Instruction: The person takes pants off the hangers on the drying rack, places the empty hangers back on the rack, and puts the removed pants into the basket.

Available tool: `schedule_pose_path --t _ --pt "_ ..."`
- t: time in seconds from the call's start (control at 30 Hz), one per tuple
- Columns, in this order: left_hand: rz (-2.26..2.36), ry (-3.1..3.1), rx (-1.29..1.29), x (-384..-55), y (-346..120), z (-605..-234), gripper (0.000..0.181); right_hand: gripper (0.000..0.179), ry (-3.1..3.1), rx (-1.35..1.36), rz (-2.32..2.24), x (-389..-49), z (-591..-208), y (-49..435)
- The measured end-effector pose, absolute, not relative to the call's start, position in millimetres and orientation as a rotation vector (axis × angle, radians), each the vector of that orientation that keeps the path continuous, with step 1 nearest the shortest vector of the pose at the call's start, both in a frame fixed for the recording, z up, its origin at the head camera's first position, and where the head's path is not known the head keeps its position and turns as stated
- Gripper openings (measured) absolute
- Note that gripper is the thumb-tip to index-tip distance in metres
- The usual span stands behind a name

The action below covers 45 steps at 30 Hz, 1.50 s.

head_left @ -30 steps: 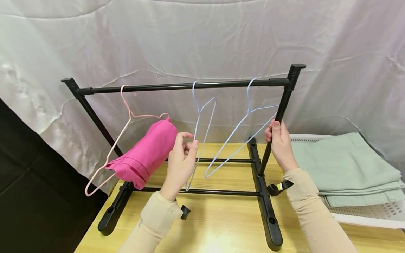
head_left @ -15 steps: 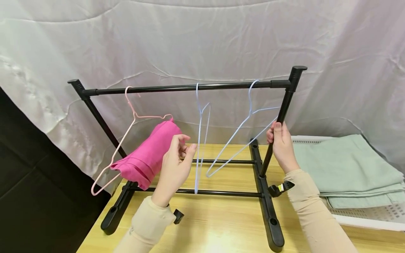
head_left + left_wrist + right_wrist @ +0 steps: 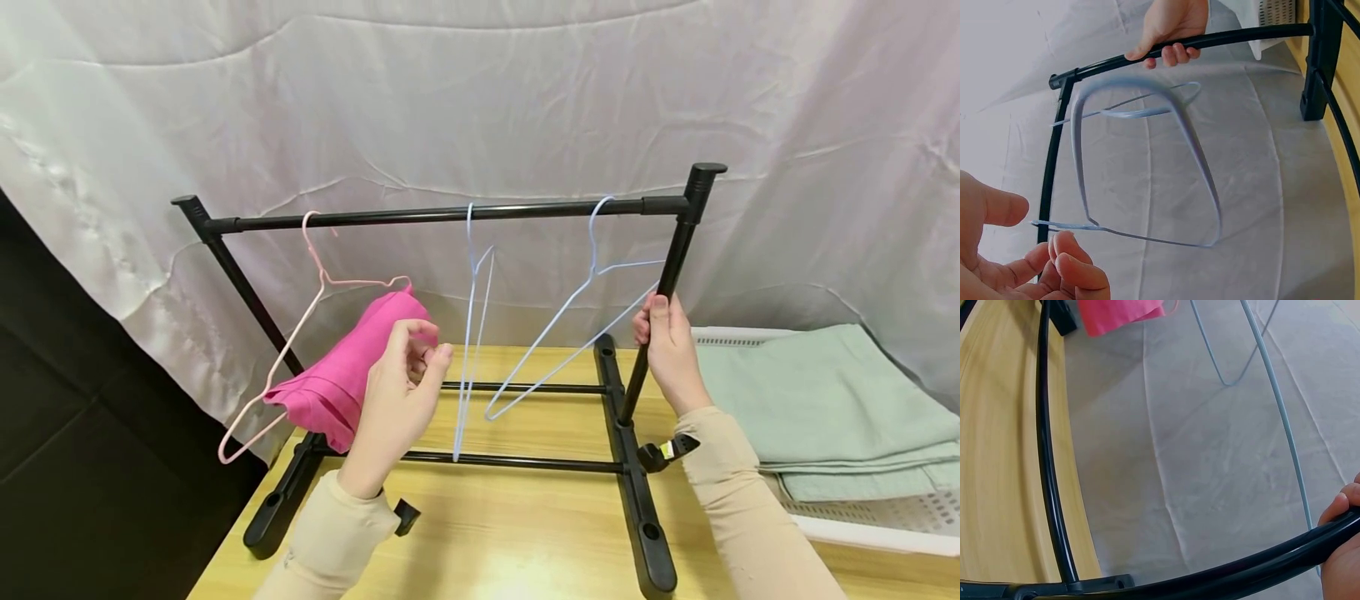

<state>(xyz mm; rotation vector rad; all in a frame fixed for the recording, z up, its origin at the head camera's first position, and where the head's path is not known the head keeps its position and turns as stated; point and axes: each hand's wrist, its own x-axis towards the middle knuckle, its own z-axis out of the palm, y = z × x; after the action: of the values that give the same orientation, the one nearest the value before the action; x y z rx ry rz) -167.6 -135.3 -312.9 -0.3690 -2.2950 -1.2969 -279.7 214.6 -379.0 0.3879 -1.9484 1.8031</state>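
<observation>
A black clothes rack (image 3: 390, 217) stands on the wooden table, and my right hand (image 3: 671, 358) grips its right upright post. On its bar hang a pink hanger (image 3: 322, 279) with a folded magenta cloth (image 3: 337, 375) draped over it, and two light blue hangers. My left hand (image 3: 393, 400) is just left of the middle blue hanger (image 3: 474, 268), overlapping the cloth in the head view. Its fingers are loosely bent with nothing between thumb and fingertips; the left wrist view shows this gap too. The other blue hanger (image 3: 594, 271) hangs near the right post, its far end behind it.
To the right a white perforated basket (image 3: 877, 537) holds folded pale green cloth (image 3: 817, 392). Behind the rack hangs a grey-white sheet (image 3: 480, 100). Black fabric (image 3: 90, 417) covers the left side. The rack's feet and lower bars rest near the table (image 3: 487, 533).
My left hand has let go of the middle blue hanger and drawn back to the left. That hanger has swung to a more edge-on angle. The right hand keeps its grip on the post.
</observation>
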Motion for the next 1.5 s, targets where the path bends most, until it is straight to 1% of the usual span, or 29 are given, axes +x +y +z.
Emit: schedule_pose_path --t 0.3,0.6,0.83,0.97,1.07,1.2,1.5 --pt "-1.218 -2.310 -0.369 -160 -146 -300 0.026 0.041 -1.943 0.384 1.804 -280 -380 213" --pt "-1.114 -2.363 -0.382 -150 -165 -284 0.029 0.045 -1.965 0.366 1.796 -278 -381 214" --pt "-0.946 -2.307 -0.322 -140 -191 -263 0.032 0.040 -1.941 0.377 1.817 -278 -380 212" --pt "-0.851 -2.289 -0.276 -136 -206 -256 0.035 0.041 -1.923 0.378 1.835 -279 -379 212" --pt "-0.802 -2.280 -0.242 -136 -216 -255 0.039 0.042 -1.927 0.375 1.828 -278 -379 212" --pt "-0.736 -2.296 -0.177 -139 -227 -257 0.043 0.039 -1.936 0.370 1.813 -278 -379 212" --pt "-0.635 -2.468 -0.004 -148 -253 -266 0.057 0.037 -1.913 0.370 1.845 -279 -379 211"
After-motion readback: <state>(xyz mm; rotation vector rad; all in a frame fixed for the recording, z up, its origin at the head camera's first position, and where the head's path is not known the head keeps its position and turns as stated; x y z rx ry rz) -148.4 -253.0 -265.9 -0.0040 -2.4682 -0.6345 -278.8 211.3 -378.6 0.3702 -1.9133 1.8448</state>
